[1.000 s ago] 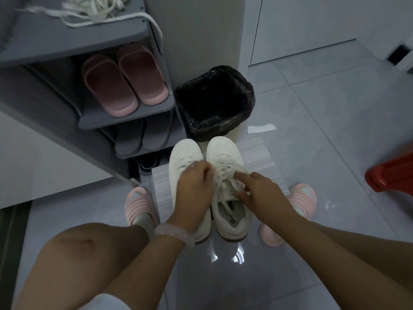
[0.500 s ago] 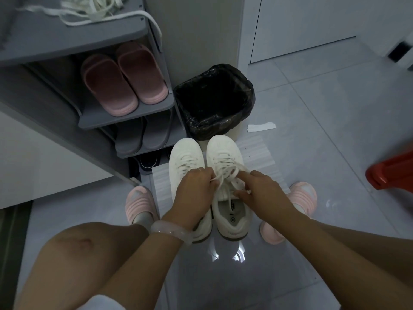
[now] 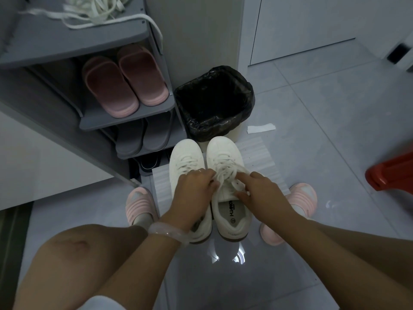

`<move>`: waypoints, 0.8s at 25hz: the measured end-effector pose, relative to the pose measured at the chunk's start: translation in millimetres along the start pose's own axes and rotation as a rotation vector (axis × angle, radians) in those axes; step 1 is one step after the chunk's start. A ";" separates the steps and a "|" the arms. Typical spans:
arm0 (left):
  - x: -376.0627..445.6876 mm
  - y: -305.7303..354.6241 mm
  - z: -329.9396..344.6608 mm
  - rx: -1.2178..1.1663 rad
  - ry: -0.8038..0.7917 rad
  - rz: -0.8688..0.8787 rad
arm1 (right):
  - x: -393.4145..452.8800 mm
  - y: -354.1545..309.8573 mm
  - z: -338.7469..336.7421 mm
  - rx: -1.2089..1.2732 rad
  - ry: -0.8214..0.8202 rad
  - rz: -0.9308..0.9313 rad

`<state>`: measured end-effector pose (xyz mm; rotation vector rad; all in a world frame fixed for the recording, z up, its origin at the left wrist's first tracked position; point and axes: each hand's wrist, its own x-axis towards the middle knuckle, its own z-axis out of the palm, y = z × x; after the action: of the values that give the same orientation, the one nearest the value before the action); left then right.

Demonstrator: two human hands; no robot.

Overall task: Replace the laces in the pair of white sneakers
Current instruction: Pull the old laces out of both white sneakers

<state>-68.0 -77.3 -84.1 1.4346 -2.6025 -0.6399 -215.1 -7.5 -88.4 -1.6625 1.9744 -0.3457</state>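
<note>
Two white sneakers stand side by side on a white ribbed sheet (image 3: 257, 157) on the floor. The left sneaker (image 3: 185, 157) is laced and partly covered by my left hand (image 3: 193, 193). The right sneaker (image 3: 224, 153) has its lace (image 3: 225, 173) bunched over the tongue. My left hand pinches that lace from the left side. My right hand (image 3: 266, 193) pinches it from the right, forefinger stretched toward the knot. A heap of loose white laces (image 3: 93, 10) lies on the top shelf of the grey rack.
A grey shoe rack (image 3: 125, 115) at the left holds pink slippers (image 3: 125, 83) and grey slippers (image 3: 143, 137). A bin with a black bag (image 3: 214, 99) stands just behind the sneakers. A red stool (image 3: 393, 173) sits at the right edge. A paper scrap (image 3: 260, 128) lies on the tiles.
Both hands have drawn closer together over the right sneaker's lace; the left hand slid slightly right and the lace loops are pulled tighter.
</note>
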 end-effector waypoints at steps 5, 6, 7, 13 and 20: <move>2.2 6.3 6.6 -0.093 0.126 0.024 | 1.3 -0.8 -0.7 -0.028 -0.001 0.016; 0.9 8.4 4.6 -0.107 0.180 0.017 | 0.9 -0.9 -1.1 -0.028 0.000 0.020; 0.4 9.8 -2.4 -0.150 0.249 -0.045 | -0.2 -1.7 -1.4 -0.026 0.001 0.023; 5.9 -8.3 -47.0 -0.006 0.229 -0.263 | 4.6 -3.6 -4.6 0.101 -0.025 0.067; -17.4 15.0 -15.1 0.080 0.063 0.024 | 23.7 -13.9 2.0 -0.079 0.099 0.146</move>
<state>-65.9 -60.6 -62.4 1.4193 -2.6203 -0.4848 -204.8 -33.1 -88.3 -1.5644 2.1945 -0.3037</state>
